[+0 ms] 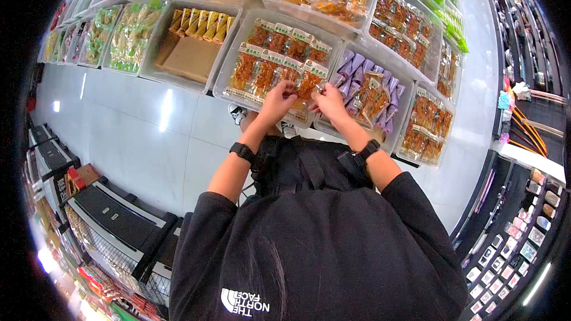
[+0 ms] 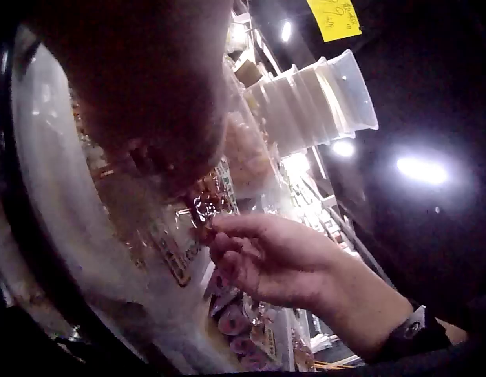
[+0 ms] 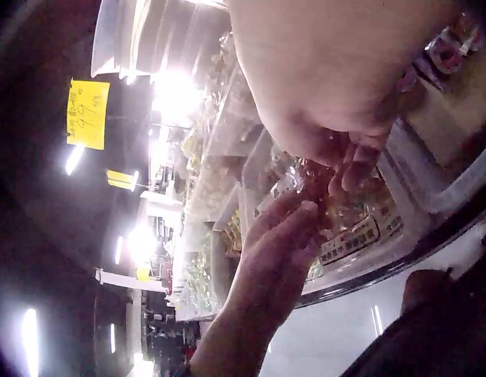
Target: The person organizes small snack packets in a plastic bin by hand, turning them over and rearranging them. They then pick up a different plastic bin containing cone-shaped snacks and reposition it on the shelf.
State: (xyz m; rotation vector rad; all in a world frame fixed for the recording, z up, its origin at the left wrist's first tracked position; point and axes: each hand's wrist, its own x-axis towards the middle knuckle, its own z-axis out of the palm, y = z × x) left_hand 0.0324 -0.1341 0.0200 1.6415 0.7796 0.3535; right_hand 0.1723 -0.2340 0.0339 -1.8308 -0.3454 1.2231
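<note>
Both hands work over a clear plastic bin (image 1: 220,80) of reddish-brown snack packets with green-and-white labels. Between them is one shiny snack packet (image 1: 307,86), raised at its near end. My left hand (image 1: 278,102) holds its left side with curled fingers. At its right edge, the thumb and fingers of my right hand (image 1: 329,104) pinch the clear wrapper. In the left wrist view the right hand (image 2: 282,263) grips the glossy film (image 2: 202,208), while the left hand (image 2: 157,94) is dark. The right wrist view shows the left hand (image 3: 270,255) close below the right hand (image 3: 329,71).
A bin with purple-wrapped snacks (image 1: 392,92) adjoins on the right, and a bin with yellow packets (image 1: 208,24) over cardboard (image 1: 187,58) on the left. More filled bins stand behind. Black shelving (image 1: 119,220) lies at lower left, with display racks (image 1: 505,249) at right.
</note>
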